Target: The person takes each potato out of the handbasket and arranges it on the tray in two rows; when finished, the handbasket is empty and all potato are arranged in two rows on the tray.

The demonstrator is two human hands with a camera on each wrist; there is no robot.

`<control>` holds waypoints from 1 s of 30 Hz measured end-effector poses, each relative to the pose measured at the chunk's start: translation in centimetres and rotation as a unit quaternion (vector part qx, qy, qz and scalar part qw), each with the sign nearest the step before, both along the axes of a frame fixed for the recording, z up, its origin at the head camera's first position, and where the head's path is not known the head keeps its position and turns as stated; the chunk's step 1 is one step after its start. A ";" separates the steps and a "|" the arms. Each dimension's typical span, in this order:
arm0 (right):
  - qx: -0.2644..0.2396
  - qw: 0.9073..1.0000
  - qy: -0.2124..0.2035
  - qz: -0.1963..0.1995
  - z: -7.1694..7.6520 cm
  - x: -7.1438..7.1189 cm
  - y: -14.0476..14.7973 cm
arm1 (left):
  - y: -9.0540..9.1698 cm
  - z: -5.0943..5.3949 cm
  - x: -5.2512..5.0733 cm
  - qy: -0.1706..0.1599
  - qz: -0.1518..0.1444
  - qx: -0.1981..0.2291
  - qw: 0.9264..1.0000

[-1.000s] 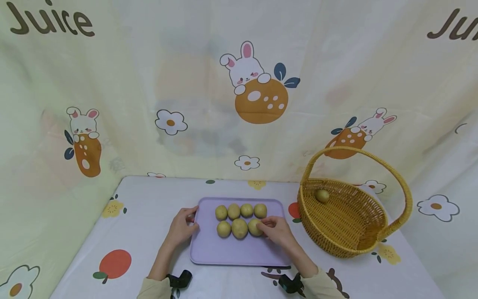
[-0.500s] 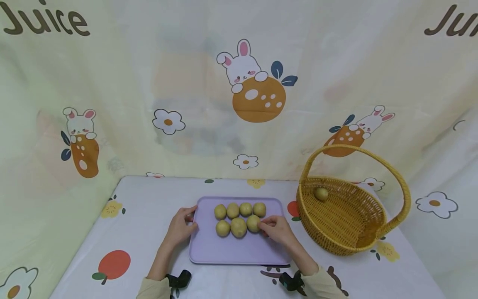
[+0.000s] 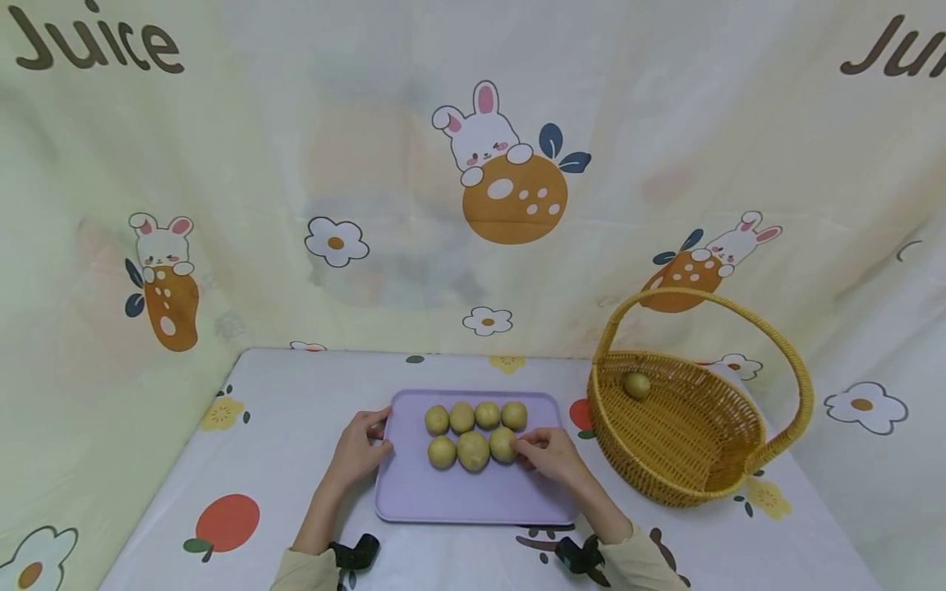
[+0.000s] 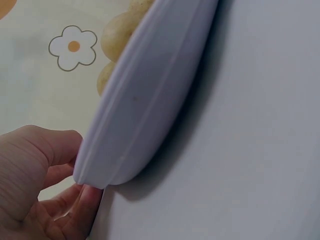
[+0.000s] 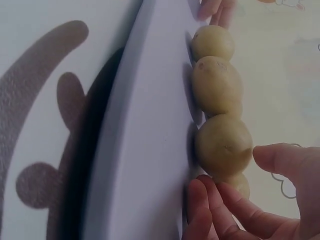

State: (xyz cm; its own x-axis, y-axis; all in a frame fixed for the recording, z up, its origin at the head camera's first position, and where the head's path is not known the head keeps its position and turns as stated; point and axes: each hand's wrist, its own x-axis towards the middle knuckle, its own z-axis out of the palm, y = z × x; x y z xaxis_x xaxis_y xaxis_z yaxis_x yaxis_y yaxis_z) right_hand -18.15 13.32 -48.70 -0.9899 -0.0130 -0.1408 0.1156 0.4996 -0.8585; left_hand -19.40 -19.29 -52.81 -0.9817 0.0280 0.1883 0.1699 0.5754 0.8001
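Note:
A lilac tray [image 3: 473,502] on the table bears two rows of small round potatoes. The left hand [image 3: 357,447] holds the tray's left edge; in the left wrist view the thumb [image 4: 62,145] lies along the rim, with fingers below it. At the right end of the front row, the right hand [image 3: 550,453] pinches a potato [image 3: 502,445] between thumb and fingers. That potato [image 5: 224,145] rests on the tray beside a larger one [image 5: 216,85] in the right wrist view. Part of it is hidden behind the fingertips in the head view.
Right of the tray stands a yellow wicker basket [image 3: 676,494] with a tall arched handle [image 3: 801,394]. One potato [image 3: 636,385] lies inside it at the back left. A patterned cloth [image 3: 296,394] covers the table, and a printed curtain [image 3: 399,148] hangs behind.
The potato at the right hand has shifted slightly away from the person, staying on the tray. The left hand still holds the tray edge, and the basket stays put.

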 end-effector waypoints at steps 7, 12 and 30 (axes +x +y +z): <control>-0.009 1.000 0.009 0.002 0.6 -0.4 1.0 | 0.1 -0.1 -0.1 -0.001 0.001 -0.005 1.000; -0.022 1.000 0.010 -0.006 2.0 -0.7 1.9 | 0.1 -0.1 -0.2 -0.011 0.003 -0.004 1.000; -0.080 0.996 0.010 -0.031 7.1 -2.5 6.9 | 0.0 -0.3 -0.2 -0.005 0.002 -0.003 1.000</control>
State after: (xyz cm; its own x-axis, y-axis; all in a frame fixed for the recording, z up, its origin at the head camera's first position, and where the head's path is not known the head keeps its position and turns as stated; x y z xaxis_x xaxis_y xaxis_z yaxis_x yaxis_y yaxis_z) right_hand -20.68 20.22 -41.64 -0.9921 0.0268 -0.1226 0.1242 0.3481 -0.9292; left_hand -19.59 -19.30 -53.06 -0.9836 0.0251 0.1784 0.1596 0.5806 0.7984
